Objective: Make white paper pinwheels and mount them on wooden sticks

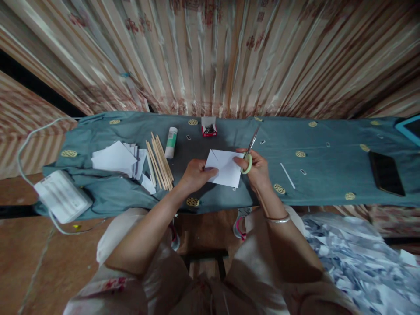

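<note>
A white sheet of paper (225, 168) with a thin dark line near its top left corner is held above the cloth. My left hand (196, 175) pinches its left edge, thumb on top. My right hand (256, 170) has the scissors (248, 158) in its grasp, green handles in the palm and blades pointing up and away. The right thumb and fingers also touch the paper's right edge. A narrow white paper strip (288, 176) lies on the cloth to the right of the right hand.
Left on the blue-green cloth (328, 170) are white paper pieces (114, 158), wooden sticks (159, 162), a glue stick (171, 142) and a white box with a cable (63, 196). A small red box (209, 127) stands behind. Rightward lies a phone (387, 173); below, paper scraps (364, 262).
</note>
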### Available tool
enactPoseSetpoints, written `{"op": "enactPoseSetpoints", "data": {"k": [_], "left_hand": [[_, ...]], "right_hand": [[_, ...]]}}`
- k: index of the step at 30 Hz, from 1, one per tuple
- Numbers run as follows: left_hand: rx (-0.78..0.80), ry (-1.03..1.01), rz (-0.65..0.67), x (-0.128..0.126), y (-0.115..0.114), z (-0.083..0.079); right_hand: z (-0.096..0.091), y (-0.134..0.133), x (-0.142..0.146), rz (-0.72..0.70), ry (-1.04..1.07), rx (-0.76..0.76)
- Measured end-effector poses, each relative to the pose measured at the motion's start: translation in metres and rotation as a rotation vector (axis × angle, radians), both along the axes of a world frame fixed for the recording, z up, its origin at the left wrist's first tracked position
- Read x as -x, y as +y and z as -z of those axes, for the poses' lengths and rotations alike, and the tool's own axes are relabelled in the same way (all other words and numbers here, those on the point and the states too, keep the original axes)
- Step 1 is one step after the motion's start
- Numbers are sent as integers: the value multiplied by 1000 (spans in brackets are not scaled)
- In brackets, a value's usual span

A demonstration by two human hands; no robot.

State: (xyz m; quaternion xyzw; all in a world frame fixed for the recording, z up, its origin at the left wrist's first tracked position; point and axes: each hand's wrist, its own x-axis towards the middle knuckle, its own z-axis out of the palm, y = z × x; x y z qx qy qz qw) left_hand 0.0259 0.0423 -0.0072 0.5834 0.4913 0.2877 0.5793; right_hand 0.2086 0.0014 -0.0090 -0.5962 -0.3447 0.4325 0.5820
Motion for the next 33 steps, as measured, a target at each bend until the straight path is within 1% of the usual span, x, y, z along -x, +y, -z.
{"op": "enactPoseSetpoints", "data": {"k": [3, 7, 12, 15, 17, 19, 22, 24, 28, 33], "left_hand": [[-11, -19, 10, 1, 2, 1], [-45, -59, 16, 4, 3, -3], [-5, -133, -19, 11, 9, -4], [-8, -178, -84, 13, 10, -3], [40, -266, -147, 11, 6, -4], [171, -397, -153, 4, -3, -4], [407, -576, -101, -10, -19, -4], [497, -666, -131, -19, -26, -2], [520, -760, -288, -27, -29, 0], [477, -781, -402, -18, -13, -3]], "right_hand": [[2, 2, -7, 55, -10, -25], [6, 6, -17, 128, 16, -62], [11, 9, -27, 229, 97, -98], [13, 12, -31, 268, 163, -128], [14, 13, -30, 286, 202, -139], [14, 13, -25, 283, 220, -131], [16, 12, -12, 243, 228, -102], [18, 11, -2, 206, 230, -78], [21, 9, 10, 140, 247, -49], [14, 6, 14, 63, 250, -25]]}}
